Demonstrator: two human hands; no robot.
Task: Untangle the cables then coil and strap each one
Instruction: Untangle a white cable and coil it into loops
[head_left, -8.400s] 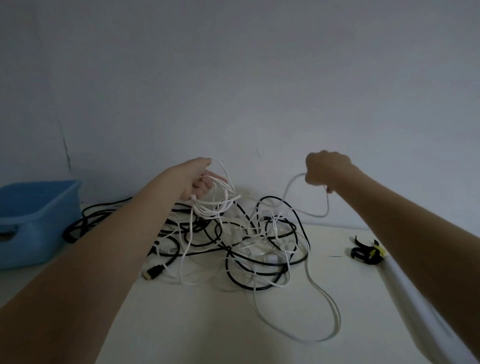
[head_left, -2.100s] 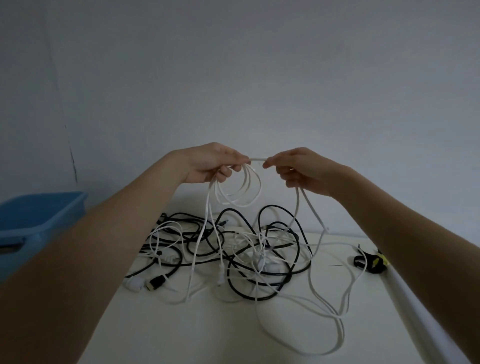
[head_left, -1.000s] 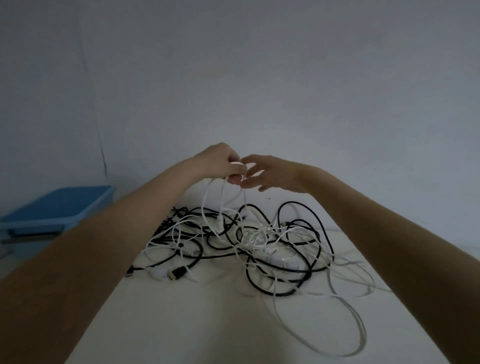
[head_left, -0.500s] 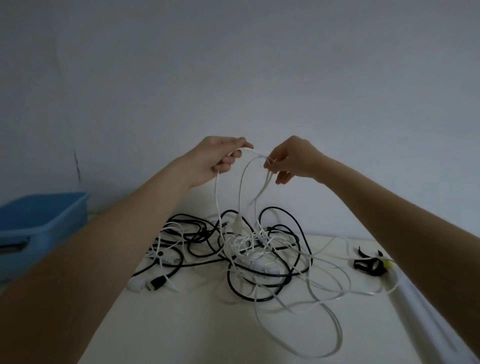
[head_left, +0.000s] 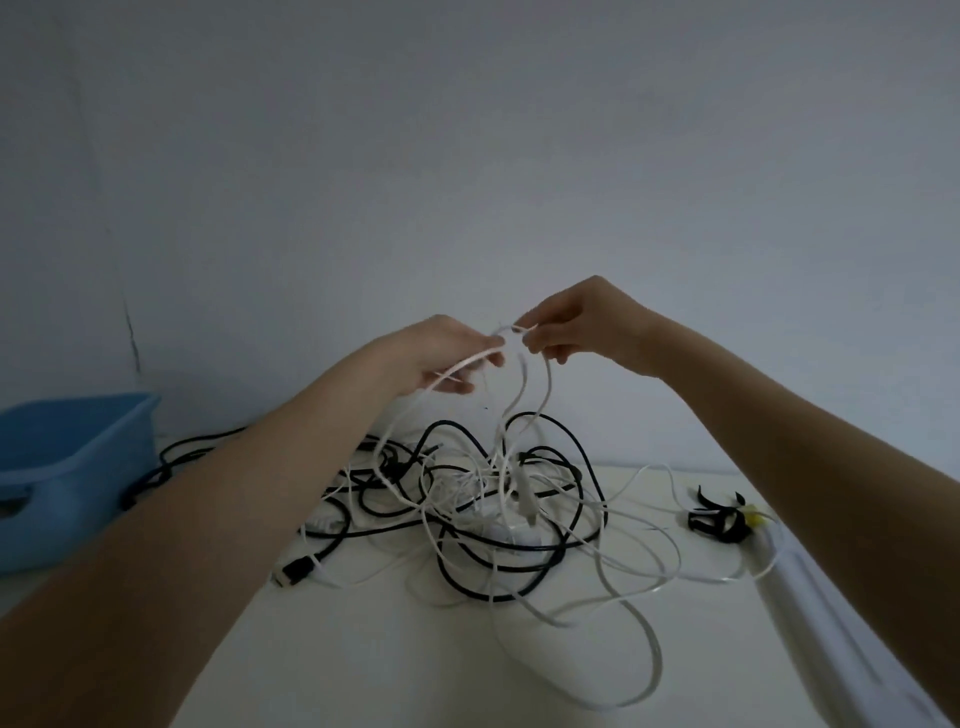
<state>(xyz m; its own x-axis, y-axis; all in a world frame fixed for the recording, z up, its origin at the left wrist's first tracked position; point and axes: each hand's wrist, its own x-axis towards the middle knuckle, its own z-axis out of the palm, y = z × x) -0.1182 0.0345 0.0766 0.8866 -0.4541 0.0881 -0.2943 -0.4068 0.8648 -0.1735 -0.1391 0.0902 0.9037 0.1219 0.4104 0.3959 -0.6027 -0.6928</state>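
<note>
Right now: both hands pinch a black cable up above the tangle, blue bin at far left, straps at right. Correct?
Not quite: in the head view the left hand and right hand pinch a white cable, not a black one. The blue bin at far left and the straps at right are as you say.

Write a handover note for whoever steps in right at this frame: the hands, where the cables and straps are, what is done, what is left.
Left hand: raised over the pile, closed on a white cable.
Right hand: pinching the same white cable close beside the left; loops hang from both hands into the pile.
Tangle of black and white cables: mid-table, knotted together, with white loops trailing toward the near edge.
Straps: small black bundle on the right of the table.
Blue bin: far left.
Done: nothing coiled or strapped in view.
Left: free the white cable, coil and strap it, then do the others.
</note>
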